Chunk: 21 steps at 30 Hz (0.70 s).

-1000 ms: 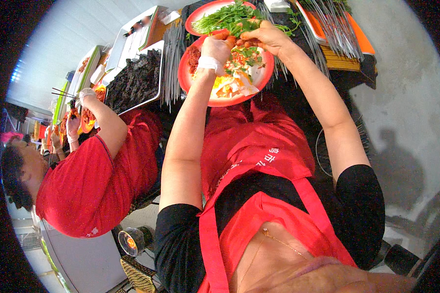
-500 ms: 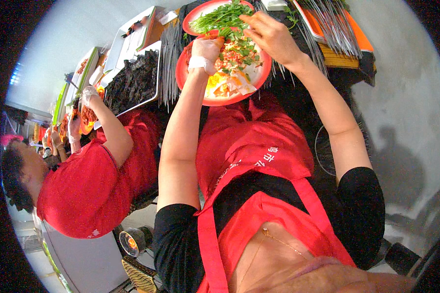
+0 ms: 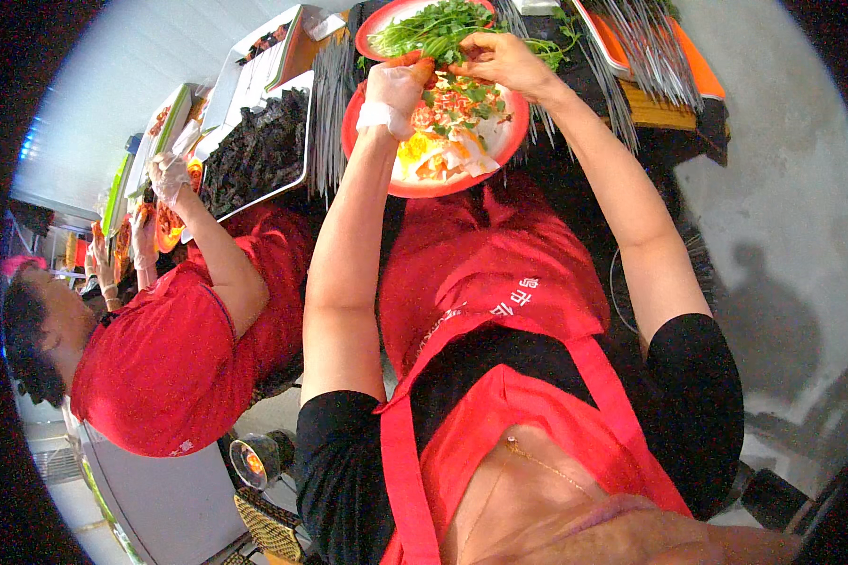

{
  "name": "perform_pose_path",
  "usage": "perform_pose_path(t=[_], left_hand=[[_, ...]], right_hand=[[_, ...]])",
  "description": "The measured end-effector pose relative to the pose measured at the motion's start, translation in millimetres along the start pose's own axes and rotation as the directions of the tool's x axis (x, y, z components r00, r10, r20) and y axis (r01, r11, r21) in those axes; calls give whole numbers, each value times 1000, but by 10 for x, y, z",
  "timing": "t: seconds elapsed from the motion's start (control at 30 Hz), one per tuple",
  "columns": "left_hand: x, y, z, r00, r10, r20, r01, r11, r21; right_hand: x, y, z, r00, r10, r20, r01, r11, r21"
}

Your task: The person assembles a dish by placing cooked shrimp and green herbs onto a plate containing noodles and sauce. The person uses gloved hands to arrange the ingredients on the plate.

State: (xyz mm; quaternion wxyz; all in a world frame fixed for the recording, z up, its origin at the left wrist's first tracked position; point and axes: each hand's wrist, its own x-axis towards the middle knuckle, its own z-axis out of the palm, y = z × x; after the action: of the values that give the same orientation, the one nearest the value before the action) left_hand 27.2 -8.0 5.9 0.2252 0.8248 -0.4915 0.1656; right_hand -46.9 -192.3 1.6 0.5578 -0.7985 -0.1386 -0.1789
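Two round plates with red rims were set before you, the near plate (image 3: 424,189) partly overlapping the view of the far plate (image 3: 365,36). One heap of green herbs (image 3: 429,31), thin-stemmed and frilly-leaved, filled the far one. The near one held at least two kinds of food: crumbly orange shreds (image 3: 448,108) flecked with leaves, and flat, soft-looking white-and-yellow pieces (image 3: 448,158) with ragged edges.

Both your hands met over the far side of the near plate, just below the herbs. Your left hand (image 3: 393,92), in a thin, wrinkled, translucent glove, had its fingers bent and orange at the tips; whether they gripped anything, you could not tell from this view. Your right hand (image 3: 511,64) had its fingers curved toward the thumb, tips beside the left's; whether they pinched a leaf was hidden.

Three bunches of slender, straight grey sticks lay around: one left of the plates (image 3: 332,113), one right of them (image 3: 605,89), one across an orange tray (image 3: 697,71). One white-rimmed tray (image 3: 245,214) held crinkled black pieces (image 3: 264,137). One co-worker (image 3: 170,367) in red sat at your left.
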Motion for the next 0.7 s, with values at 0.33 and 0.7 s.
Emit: perform_pose_path(t=[0.33,0.7], left_hand=[[-32,241,-229,925,-301,-230,273,951,-147],[12,-136,-429,954,36,-297,27,979,204]], right_hand=[[111,-161,201,988,133,-81,-96,930,355],[406,-557,429,990,74,-119,-25,927,373]])
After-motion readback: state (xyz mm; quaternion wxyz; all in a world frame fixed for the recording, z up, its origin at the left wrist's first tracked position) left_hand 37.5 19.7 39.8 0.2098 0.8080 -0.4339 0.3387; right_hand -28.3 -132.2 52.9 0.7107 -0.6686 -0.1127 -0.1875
